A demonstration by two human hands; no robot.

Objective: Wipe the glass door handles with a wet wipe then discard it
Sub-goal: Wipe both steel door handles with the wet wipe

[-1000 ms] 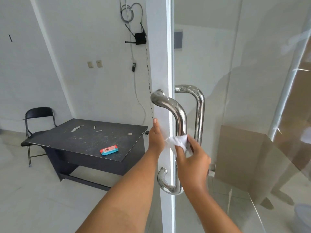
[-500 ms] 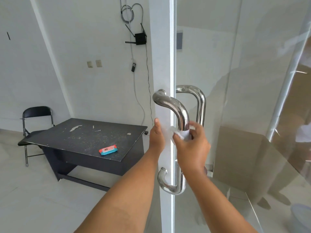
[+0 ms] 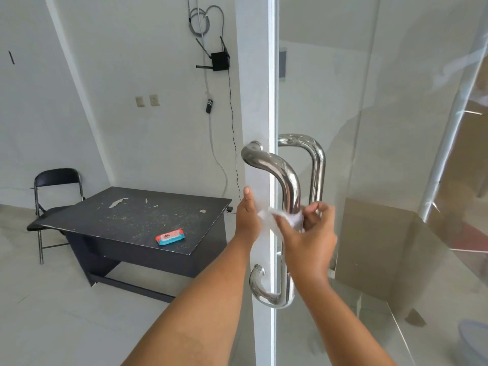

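A polished steel pull handle curves out from the near side of the glass door, and its twin shows through the glass on the far side. My right hand wraps a white wet wipe around the middle of the near handle's upright bar. My left hand rests flat against the door's edge just left of the handle, fingers pointing up and holding nothing.
A scuffed black table stands to the left with a red-and-blue wipe pack near its front edge. A black folding chair sits behind it. A glass panel fills the right side, with a pale round bin low at the right.
My right hand has slid the wipe up the near handle's bar from its lower part to its middle. The left hand stays on the door edge.
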